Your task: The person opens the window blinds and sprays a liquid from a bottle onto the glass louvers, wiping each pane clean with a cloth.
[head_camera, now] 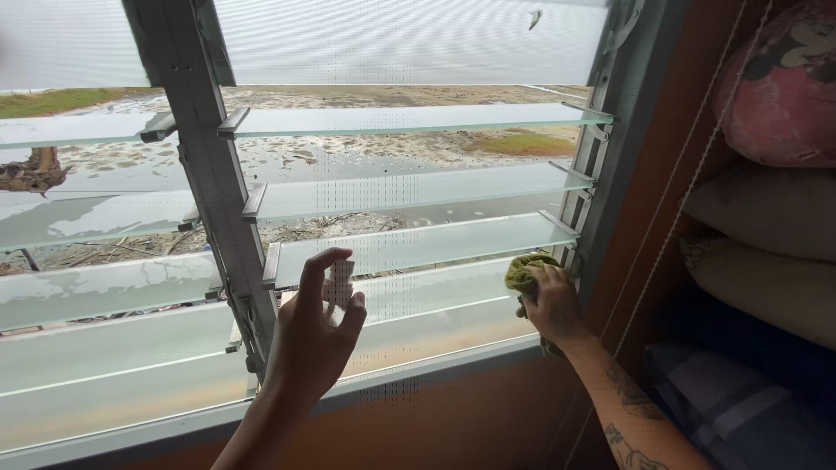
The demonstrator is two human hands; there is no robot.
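I face a louvre window with frosted glass slats (409, 245) tilted open in a grey metal frame (209, 165). My left hand (312, 335) is raised in front of the lower slats and grips a small white spray bottle (340, 284), index finger curled over its top. My right hand (552, 305) presses a crumpled green cloth (525, 271) against the right end of a lower slat, close to the frame's right side.
An orange-brown wall (488, 418) runs below the window sill. At the right, a stack of pillows (775, 209) and folded bedding fills a dark shelf. Thin blind cords (688, 183) hang beside the window frame. Outside lies wet, muddy ground.
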